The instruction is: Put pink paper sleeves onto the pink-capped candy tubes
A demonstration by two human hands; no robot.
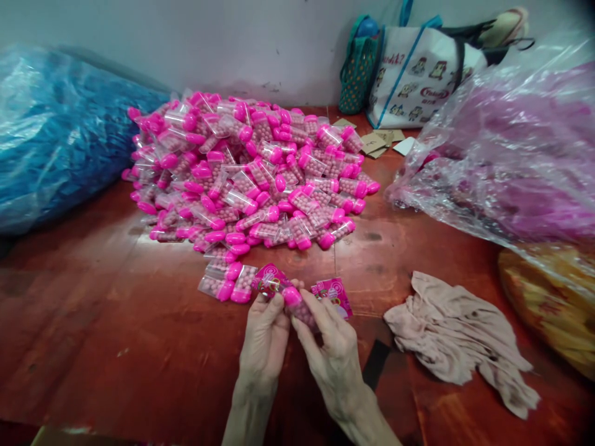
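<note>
My right hand (332, 347) is closed around a small clear container (302, 310) of pink beads, its bright pink cap tilted up and away from me. Close against it, my left hand (266, 341) pinches a pink printed label (270, 279) between thumb and fingers; its fingertips are near the cap. Partly behind my right fingers, more pink printed labels (337, 296) lie on the table. Several loose containers (227, 282) rest just left of my hands. Beyond them rises a large heap of the same pink-capped containers (251, 173).
A blue-filled plastic bag (69, 136) sits left on the red-brown table (116, 347). At right are a clear bag of pink pieces (506, 161), a crumpled cloth (455, 334) and a yellow-brown bundle (553, 303). A printed tote bag (409, 80) and cardboard scraps (376, 142) are by the wall.
</note>
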